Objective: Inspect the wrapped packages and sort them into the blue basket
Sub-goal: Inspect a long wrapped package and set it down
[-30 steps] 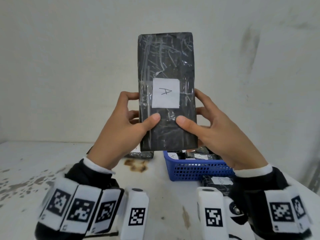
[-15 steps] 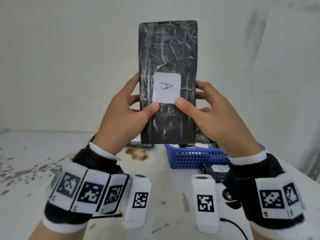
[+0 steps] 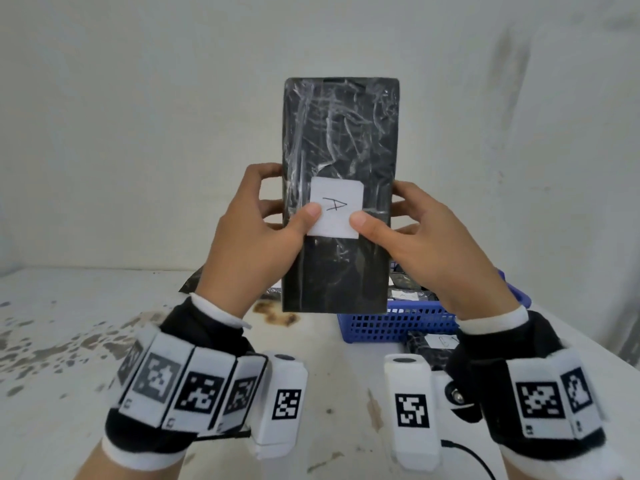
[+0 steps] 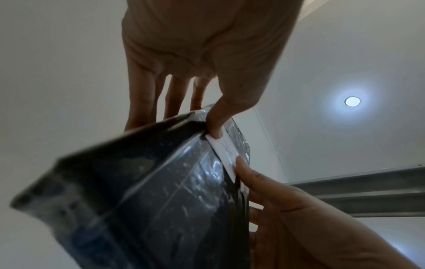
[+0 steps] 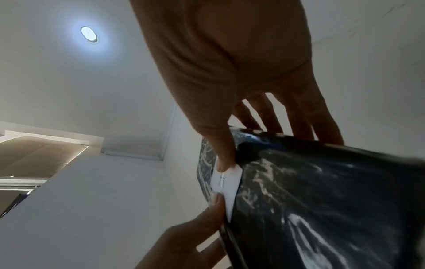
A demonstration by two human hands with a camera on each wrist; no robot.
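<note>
Gripping one black wrapped package upright in front of the wall, the left hand and right hand clamp its side edges, fingers behind, thumbs pressing the edges of its white label marked "A". Below and behind it, on the white table, sits the blue basket with more packages inside. Another labelled package lies just beside the basket's near wall.

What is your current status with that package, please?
Left hand and right hand both grip the black wrapped package, upright, label A facing the camera. Blue basket below, holding packages. Nothing in the way.
</note>
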